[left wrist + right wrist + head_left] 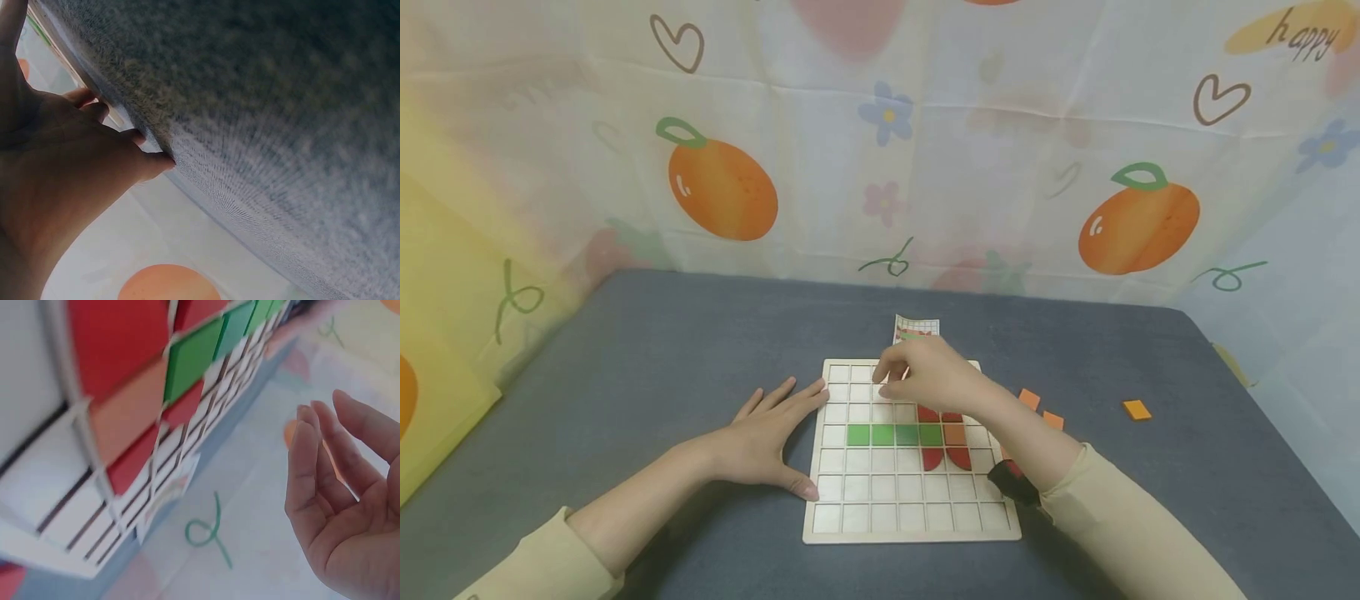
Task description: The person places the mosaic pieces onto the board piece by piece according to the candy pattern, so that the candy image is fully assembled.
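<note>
A pale wooden grid board (912, 535) lies flat on the table. Green squares (883, 435) run in a row across its middle, ending at an orange square (954, 434). Red curved pieces (958, 459) sit above and below that end. My left hand (760, 437) is spread along the board's left edge, its fingertips and thumb touching the rim. Above the upper part of the grid hovers my right hand (936, 375), fingers loosely bent. In the right wrist view its thumb and fingers (303, 456) stand apart, with nothing seen between them.
A small pattern card (917, 327) lies behind the board, partly hidden by the right hand. Loose orange squares (1029, 399) rest to the right, and another orange square (1137, 409) lies farther off. Red and dark pieces are half hidden beneath the right forearm.
</note>
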Available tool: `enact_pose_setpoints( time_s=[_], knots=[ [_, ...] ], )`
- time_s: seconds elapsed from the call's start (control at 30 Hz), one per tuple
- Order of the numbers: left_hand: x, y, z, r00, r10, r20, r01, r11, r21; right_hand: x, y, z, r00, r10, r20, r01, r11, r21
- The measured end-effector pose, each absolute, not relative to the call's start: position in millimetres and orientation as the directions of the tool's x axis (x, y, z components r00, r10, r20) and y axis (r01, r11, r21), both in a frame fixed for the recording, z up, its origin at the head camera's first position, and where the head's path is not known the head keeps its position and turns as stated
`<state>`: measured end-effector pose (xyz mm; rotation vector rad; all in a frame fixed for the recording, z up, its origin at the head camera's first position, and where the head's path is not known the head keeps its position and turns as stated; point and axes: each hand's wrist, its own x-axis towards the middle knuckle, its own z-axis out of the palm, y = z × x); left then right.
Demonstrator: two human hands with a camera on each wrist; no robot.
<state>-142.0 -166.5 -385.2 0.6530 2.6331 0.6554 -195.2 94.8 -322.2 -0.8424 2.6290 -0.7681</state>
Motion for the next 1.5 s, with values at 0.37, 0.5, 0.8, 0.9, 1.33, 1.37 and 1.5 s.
enact_pose_setpoints(
  time_s=[0.37, 0.5, 0.8, 0.9, 1.33, 1.37, 1.5],
  knots=[
    [-140.9, -166.2, -384.5, -0.835, 0.507, -0.213, 0.346, 0.785, 0.514, -207.2, 141.3, -309.7, -0.86, -0.491, -0.142, -0.32, 0.734, -0.599],
    [-141.3, -166.7, -386.3, -0.833, 0.512, -0.212, 0.35, 0.783, 0.515, -209.4, 163.4, -306.4, -0.878, -0.451, -0.158, -0.274, 0.745, -0.608],
    [-142.5, -167.4, -388.3, -0.828, 0.519, -0.211, 0.355, 0.778, 0.519, -210.1, 219.4, -308.3, -0.897, -0.394, -0.2, -0.21, 0.779, -0.591],
    [-142.5, -167.4, -388.1, -0.83, 0.516, -0.213, 0.354, 0.781, 0.515, -209.8, 238.8, -313.5, -0.901, -0.371, -0.223, -0.183, 0.793, -0.581],
    [-142.5, -167.8, -388.0, -0.83, 0.513, -0.219, 0.35, 0.785, 0.512, -212.6, 307.1, -342.9, -0.861, -0.383, -0.334, -0.111, 0.784, -0.611],
    [-142.6, -167.9, -388.0, -0.83, 0.513, -0.219, 0.35, 0.784, 0.512, -212.7, 308.8, -344.6, -0.852, -0.397, -0.341, -0.113, 0.776, -0.62],
    [-142.9, -167.9, -387.7, -0.83, 0.513, -0.221, 0.349, 0.786, 0.51, -211.0, 310.0, -349.3, -0.821, -0.462, -0.335, -0.147, 0.738, -0.658]
  ],
)
